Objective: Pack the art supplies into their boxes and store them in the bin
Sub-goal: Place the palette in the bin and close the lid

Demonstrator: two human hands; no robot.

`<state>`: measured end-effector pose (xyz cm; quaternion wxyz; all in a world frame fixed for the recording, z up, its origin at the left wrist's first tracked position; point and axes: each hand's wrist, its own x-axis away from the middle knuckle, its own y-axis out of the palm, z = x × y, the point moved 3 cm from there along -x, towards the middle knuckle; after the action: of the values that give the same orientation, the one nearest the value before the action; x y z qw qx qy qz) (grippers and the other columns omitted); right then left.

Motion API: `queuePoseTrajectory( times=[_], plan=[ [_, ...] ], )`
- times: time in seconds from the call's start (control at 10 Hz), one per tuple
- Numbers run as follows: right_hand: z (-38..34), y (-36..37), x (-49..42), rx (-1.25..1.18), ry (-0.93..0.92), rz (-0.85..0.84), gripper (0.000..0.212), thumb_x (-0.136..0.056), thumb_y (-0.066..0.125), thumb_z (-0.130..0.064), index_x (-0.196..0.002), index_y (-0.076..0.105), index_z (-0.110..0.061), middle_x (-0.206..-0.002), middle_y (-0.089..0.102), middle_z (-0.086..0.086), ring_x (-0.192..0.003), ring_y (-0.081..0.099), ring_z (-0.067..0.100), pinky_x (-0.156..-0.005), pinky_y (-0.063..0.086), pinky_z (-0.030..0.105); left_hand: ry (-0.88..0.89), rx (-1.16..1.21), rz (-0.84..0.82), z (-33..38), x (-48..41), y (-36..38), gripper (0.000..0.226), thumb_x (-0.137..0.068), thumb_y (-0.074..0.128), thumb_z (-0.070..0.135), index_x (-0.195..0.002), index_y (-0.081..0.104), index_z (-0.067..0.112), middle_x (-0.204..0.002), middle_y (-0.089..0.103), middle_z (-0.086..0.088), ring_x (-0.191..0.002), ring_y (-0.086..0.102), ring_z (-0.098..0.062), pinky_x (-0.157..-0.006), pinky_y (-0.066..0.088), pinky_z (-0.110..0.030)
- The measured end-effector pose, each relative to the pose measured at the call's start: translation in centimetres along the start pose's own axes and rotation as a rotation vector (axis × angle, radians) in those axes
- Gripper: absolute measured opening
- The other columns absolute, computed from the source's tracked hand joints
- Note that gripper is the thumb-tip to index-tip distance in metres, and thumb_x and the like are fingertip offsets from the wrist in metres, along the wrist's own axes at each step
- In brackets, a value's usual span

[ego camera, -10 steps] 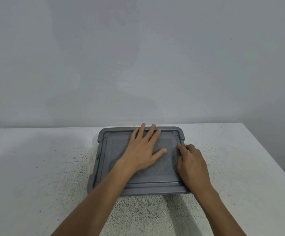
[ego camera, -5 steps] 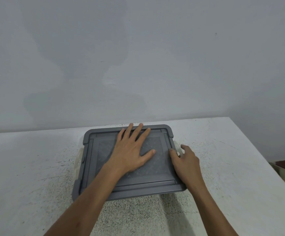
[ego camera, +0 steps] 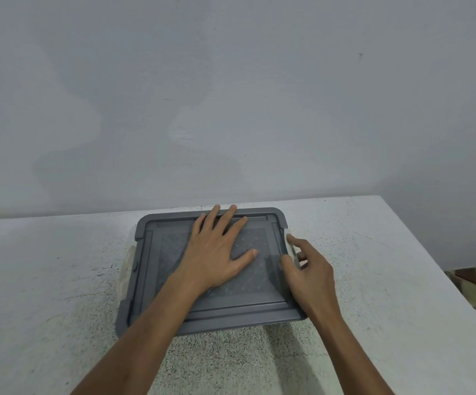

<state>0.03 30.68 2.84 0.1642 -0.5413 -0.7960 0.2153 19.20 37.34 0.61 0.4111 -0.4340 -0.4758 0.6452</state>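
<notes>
At table centre, toward back edge: grey rectangular plastic lid (ego camera: 151, 269) sits on pale translucent bin (ego camera: 125, 270). Left hand (ego camera: 217, 252) lies flat on lid, fingers straight and spread, tips at far rim. Right hand (ego camera: 311, 272) at lid's right edge, thumb against rim, index out; blurred, can't tell if it's gripping anything. White speckled table (ego camera: 46, 280): wide margin left and right of bin, strip in front. Bin's far edge near grey wall (ego camera: 231, 95).
</notes>
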Motion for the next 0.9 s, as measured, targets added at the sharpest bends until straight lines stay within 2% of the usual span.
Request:
queuePoseTrajectory(
  times=[0.1, 0.2, 0.3, 0.5, 0.6, 0.7, 0.8, 0.9],
  plan=[
    [0.2, 0.0, 0.0, 0.001, -0.012, 0.001, 0.044, -0.088, 0.059, -0.030, -0.131, 0.060, -0.035, -0.107, 0.060, -0.007, -0.097, 0.057, 0.014, -0.089, 0.052, 0.041, -0.001, -0.002, 0.007, 0.0, 0.0, 0.0, 0.083, -0.085, 0.014, 0.079, -0.153, 0.028, 0.034, -0.165, 0.010, 0.006, -0.152, 0.002, -0.024, -0.122, 0.003, -0.047],
    [0.5, 0.1, -0.3, 0.014, -0.040, 0.018, 0.039, -0.092, 0.057, -0.026, -0.130, 0.061, -0.034, -0.107, 0.062, -0.010, -0.096, 0.057, 0.006, -0.088, 0.051, 0.035, -0.002, 0.000, 0.009, 0.0, 0.0, 0.0, 0.082, -0.085, 0.016, 0.079, -0.153, 0.029, 0.035, -0.165, 0.010, 0.006, -0.152, 0.003, -0.024, -0.122, 0.003, -0.047],
    [0.6, 0.2, -0.7, 0.053, -0.069, 0.039, 0.035, -0.096, 0.052, -0.023, -0.128, 0.064, -0.031, -0.101, 0.063, -0.009, -0.089, 0.057, 0.003, -0.080, 0.048, 0.028, -0.001, 0.004, 0.017, 0.0, 0.1, -0.1, 0.081, -0.086, 0.017, 0.078, -0.152, 0.031, 0.034, -0.165, 0.012, 0.005, -0.151, 0.004, -0.024, -0.122, 0.003, -0.046],
    [0.7, 0.4, -1.0, 0.088, -0.085, -0.007, 0.031, -0.096, 0.048, -0.025, -0.123, 0.057, -0.038, -0.097, 0.061, -0.003, -0.082, 0.059, 0.014, -0.068, 0.045, 0.030, -0.004, -0.001, 0.006, 0.0, 0.1, -0.2, 0.082, -0.085, 0.016, 0.079, -0.152, 0.030, 0.034, -0.165, 0.011, 0.006, -0.151, 0.002, -0.023, -0.122, 0.002, -0.046],
    [0.2, 0.9, -1.3, 0.191, -0.127, -0.079, 0.038, -0.099, 0.040, -0.026, -0.136, 0.041, -0.032, -0.124, 0.054, 0.005, -0.097, 0.058, 0.017, -0.078, 0.048, 0.035, 0.001, -0.002, 0.003, 0.0, 0.0, -0.1, 0.081, -0.085, 0.017, 0.078, -0.152, 0.031, 0.034, -0.165, 0.012, 0.006, -0.151, 0.004, -0.024, -0.121, 0.003, -0.047],
    [-0.2, 1.7, -1.8, 0.393, -0.212, -0.192, 0.054, -0.102, 0.027, -0.031, -0.154, 0.016, -0.019, -0.158, 0.027, 0.005, -0.129, 0.041, 0.031, -0.103, 0.038, 0.043, 0.008, -0.001, 0.012, 0.0, 0.1, -0.1, 0.079, -0.087, 0.020, 0.078, -0.151, 0.033, 0.033, -0.164, 0.015, 0.005, -0.151, 0.007, -0.026, -0.121, 0.006, -0.048],
    [-0.7, 2.2, -2.9, 0.618, -0.253, -0.237, 0.061, -0.102, 0.025, -0.031, -0.157, 0.001, -0.017, -0.165, 0.006, 0.002, -0.138, 0.031, 0.036, -0.107, 0.037, 0.047, 0.014, -0.005, -0.005, 0.0, 0.1, 0.0, 0.080, -0.087, 0.019, 0.078, -0.152, 0.031, 0.033, -0.165, 0.012, 0.005, -0.151, 0.006, -0.026, -0.121, 0.004, -0.047],
    [-1.1, 2.7, -3.6, 0.779, -0.243, -0.236, 0.064, -0.103, 0.023, -0.035, -0.157, -0.006, -0.017, -0.165, -0.008, 0.001, -0.147, 0.019, 0.035, -0.114, 0.028, 0.051, 0.015, -0.001, -0.017, 0.0, 0.1, 0.0, 0.080, -0.087, 0.018, 0.078, -0.153, 0.028, 0.034, -0.165, 0.009, 0.005, -0.152, 0.002, -0.025, -0.121, 0.001, -0.046]
  ],
)
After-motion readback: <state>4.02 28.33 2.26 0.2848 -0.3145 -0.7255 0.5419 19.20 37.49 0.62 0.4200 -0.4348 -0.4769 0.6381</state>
